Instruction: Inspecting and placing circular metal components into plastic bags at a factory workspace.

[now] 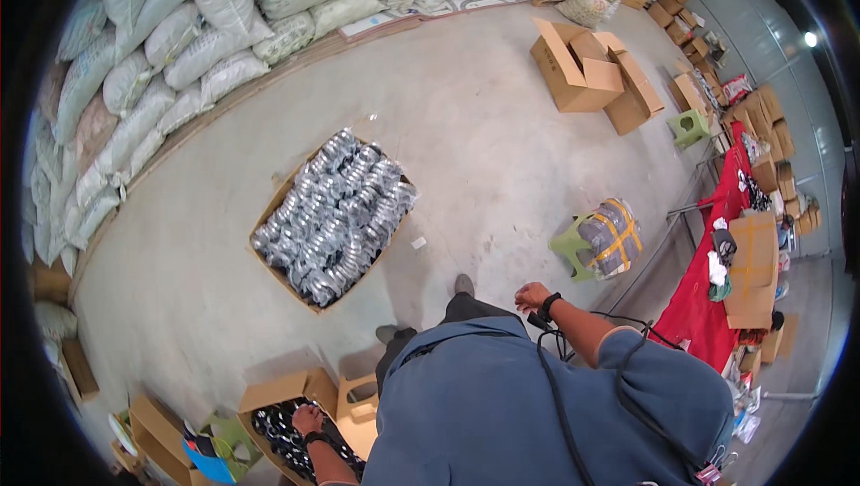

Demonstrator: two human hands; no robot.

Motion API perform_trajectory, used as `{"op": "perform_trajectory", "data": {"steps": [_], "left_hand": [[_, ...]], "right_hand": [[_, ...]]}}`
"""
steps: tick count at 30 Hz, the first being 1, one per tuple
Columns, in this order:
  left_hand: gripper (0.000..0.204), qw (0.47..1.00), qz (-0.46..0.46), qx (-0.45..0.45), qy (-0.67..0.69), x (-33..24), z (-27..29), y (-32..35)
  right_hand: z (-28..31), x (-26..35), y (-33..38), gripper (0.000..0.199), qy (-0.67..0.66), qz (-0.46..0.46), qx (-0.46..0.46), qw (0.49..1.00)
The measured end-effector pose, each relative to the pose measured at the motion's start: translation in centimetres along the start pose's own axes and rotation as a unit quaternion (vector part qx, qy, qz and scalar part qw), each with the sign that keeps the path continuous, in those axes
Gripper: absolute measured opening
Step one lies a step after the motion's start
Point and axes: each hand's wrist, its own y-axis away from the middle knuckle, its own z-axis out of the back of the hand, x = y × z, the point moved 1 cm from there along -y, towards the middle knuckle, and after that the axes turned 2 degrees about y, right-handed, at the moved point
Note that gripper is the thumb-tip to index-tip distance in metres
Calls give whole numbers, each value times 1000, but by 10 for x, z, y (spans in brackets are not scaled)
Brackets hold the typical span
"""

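Note:
My left hand [307, 418] is over an open cardboard box [285, 387] at the lower left. Its fingers are curled, and what they hold, if anything, is hidden. Glossy black parts [279, 428], too small to identify, fill that box around the hand. My right hand [532, 296] hangs in the air to the right of my body, fingers curled in, with nothing visible in it. Each wrist wears a black band. Ahead of my feet stands an open carton [315, 309] packed with silvery, ring-like parts [336, 217] in clear plastic wrapping.
A beige stool [358, 423] stands beside the box. To the right, a green stool [570, 244] has a taped grey bundle [613, 237] against it. Beyond is a red-covered table [685, 307]. Empty cartons [582, 74] lie far right; stacked sacks [228, 2] line the back left.

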Motion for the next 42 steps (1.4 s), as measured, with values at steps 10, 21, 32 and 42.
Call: {"op": "perform_trajectory", "data": {"steps": [10, 21, 32, 42], "left_hand": [[11, 968, 50, 71, -237, -20, -233, -74], [29, 889, -19, 88, -450, -41, -462, -32], [38, 805, -45, 75, -587, -14, -439, -57], [19, 896, 84, 35, -434, -53, -505, -23]], "right_hand": [[26, -44, 10, 17, -219, -39, -62, 973], [114, -94, -62, 15, -321, -14, -19, 947], [164, -75, -61, 18, 239, 159, -60, 956], [162, -113, -86, 21, -130, 68, -7, 989]]}}
